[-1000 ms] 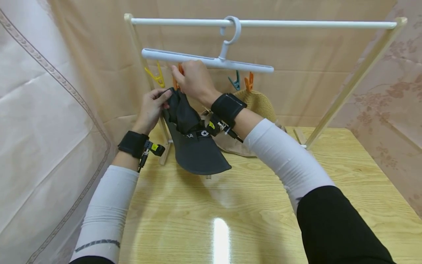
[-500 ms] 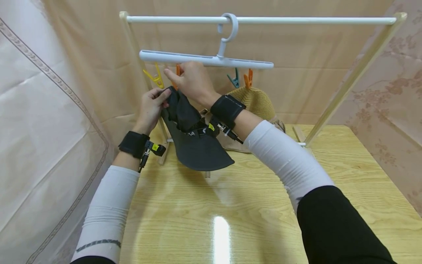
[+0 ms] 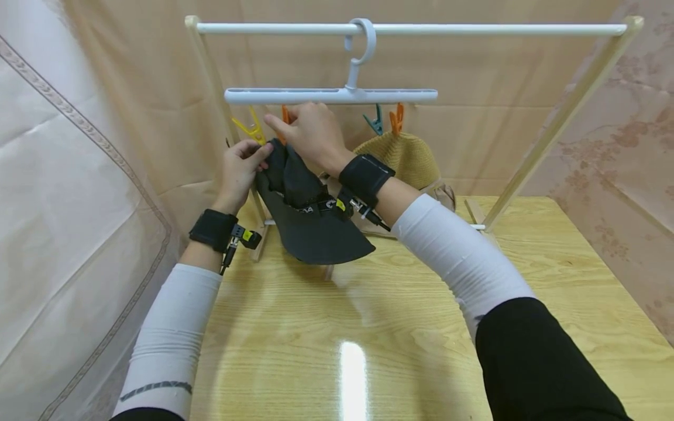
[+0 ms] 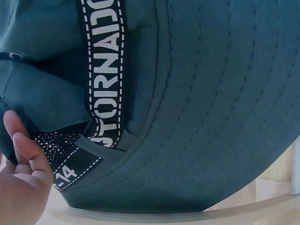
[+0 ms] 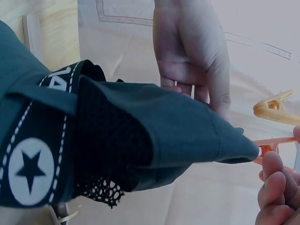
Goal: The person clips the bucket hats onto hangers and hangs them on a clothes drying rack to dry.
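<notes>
Centre frame, the left hand (image 3: 239, 169) pinches the dark cap (image 3: 308, 210) up under the white hanger (image 3: 332, 95). The right hand's (image 3: 310, 131) fingertips squeeze the orange clip (image 5: 269, 145) at the cap's edge. Not clipped yet, I'd say; the knitted hat (image 3: 402, 158) already hangs.

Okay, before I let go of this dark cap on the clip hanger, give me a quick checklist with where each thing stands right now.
1. Left hand holds the dark cap by its edge: ok.
2. Right hand pinches the orange clip at the cap's folded tip: ok.
3. Clip jaws actually bite the fabric: cannot tell; the tip meets the clip in the right wrist view, but the jaws are hidden.
4. White hanger sits hooked on the rack bar and hangs level: ok.
5. Yellow clip beside it is free: ok.
6. Tan knitted hat hangs from the other orange clip, apart from the cap: ok.
</notes>
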The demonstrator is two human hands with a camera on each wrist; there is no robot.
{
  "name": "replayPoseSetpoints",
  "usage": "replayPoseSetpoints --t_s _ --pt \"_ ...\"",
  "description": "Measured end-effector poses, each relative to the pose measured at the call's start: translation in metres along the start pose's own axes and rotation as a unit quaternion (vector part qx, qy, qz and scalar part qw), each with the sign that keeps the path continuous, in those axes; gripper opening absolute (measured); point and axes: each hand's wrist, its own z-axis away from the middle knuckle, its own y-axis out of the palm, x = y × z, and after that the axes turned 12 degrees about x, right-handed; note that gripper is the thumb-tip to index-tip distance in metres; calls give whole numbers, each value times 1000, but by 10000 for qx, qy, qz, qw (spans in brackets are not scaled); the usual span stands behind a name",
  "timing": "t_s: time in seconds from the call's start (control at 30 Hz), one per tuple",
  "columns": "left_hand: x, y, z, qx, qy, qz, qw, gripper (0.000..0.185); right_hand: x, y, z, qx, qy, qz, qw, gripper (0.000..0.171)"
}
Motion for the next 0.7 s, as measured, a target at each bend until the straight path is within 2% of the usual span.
replayPoseSetpoints --t_s 0.2,0.4,0.7 --pt "1 0 1 -116 34 -111 9999 16 -1 -1 1 114 88 -129 9998 52" --pt "5 -1 3 -270 35 -104 9996 14 -5 3 2 110 94 -188 9997 44" --pt "6 2 3 -493 193 -211 9984 10 -10 5 4 141 201 -292 9993 39"
